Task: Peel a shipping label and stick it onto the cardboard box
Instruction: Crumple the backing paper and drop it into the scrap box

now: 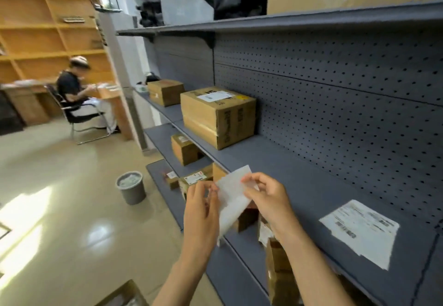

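Both my hands hold one white shipping label sheet in front of the grey shelf. My left hand pinches its left edge. My right hand pinches its upper right corner. The sheet's blank side faces me and it hangs tilted. A large cardboard box stands further along the same shelf, with a white label on its top. A stack of printed labels lies flat on the shelf to my right.
A smaller box stands beyond the large one. Several small boxes sit on the lower shelves. A grey waste bin stands on the floor. A person sits on a chair at a desk at far left.
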`<state>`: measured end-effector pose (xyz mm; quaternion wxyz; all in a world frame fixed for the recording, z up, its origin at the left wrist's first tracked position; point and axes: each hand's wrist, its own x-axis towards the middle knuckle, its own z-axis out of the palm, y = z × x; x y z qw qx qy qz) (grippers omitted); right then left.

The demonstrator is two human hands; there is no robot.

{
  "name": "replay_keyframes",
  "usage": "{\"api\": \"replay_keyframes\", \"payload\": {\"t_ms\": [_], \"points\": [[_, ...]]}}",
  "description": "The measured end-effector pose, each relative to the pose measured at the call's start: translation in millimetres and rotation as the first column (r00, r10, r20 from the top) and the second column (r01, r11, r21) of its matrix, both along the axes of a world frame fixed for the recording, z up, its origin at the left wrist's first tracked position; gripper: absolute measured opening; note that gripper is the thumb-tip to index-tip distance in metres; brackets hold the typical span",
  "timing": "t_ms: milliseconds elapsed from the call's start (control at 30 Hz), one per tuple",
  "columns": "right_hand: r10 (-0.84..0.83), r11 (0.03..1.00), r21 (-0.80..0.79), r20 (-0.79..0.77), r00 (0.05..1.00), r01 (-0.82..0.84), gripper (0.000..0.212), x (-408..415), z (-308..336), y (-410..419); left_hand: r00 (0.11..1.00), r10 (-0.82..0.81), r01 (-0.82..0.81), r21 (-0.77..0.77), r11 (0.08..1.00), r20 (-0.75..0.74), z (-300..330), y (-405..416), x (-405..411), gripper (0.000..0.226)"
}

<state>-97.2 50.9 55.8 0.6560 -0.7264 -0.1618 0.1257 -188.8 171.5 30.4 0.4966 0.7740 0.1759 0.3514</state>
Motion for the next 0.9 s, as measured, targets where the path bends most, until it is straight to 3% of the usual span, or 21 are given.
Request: {"api": "replay_keyframes", "payload": {"t_ms": [100, 200, 367, 500, 667, 900], "points": [[0.067, 0.997, 0.025, 0.009, 0.998, -0.067, 0.033, -19.1, -2.4, 38.4, 0.999, 0.018, -0.020, -0.083, 0.996, -0.030, -5.8, 29.2, -33.2, 0.016], [0.149, 0.988, 0.028, 0.034, 0.988, -0.150, 0.032, -40.8, -5.3, 79.4, 0.998, 0.051, -0.057, -0.261, 0.964, -0.032, -9.1, 62.7, -66.4, 0.023], [0.266, 0.961, 0.063, 0.052, 0.963, -0.269, 0.029, -78.4, -2.5, 141.7, 0.988, 0.152, -0.125, -0.552, 0.824, 0.002, -11.0, 124.4, -110.6, 0.019], [0.337, 0.940, 0.043, 0.048, 0.940, -0.339, 0.017, -106.0, -7.5, 200.8, 0.970, 0.243, -0.201, -0.557, 0.805, 0.000, -14.5, 179.5, -147.8, 0.015], [0.446, 0.895, -0.018, -0.026, 0.895, -0.447, 0.015, -143.6, -19.4, 276.6, 0.925, 0.380, -0.312, -0.534, 0.786, 0.019, -17.2, 246.0, -194.2, 0.014], [0.547, 0.831, -0.132, 0.021, 0.837, -0.540, 0.022, -180.1, -40.5, 342.8, 0.903, 0.426, -0.402, -0.452, 0.796, -0.052, -45.7, 311.1, -249.0, 0.020]]}}
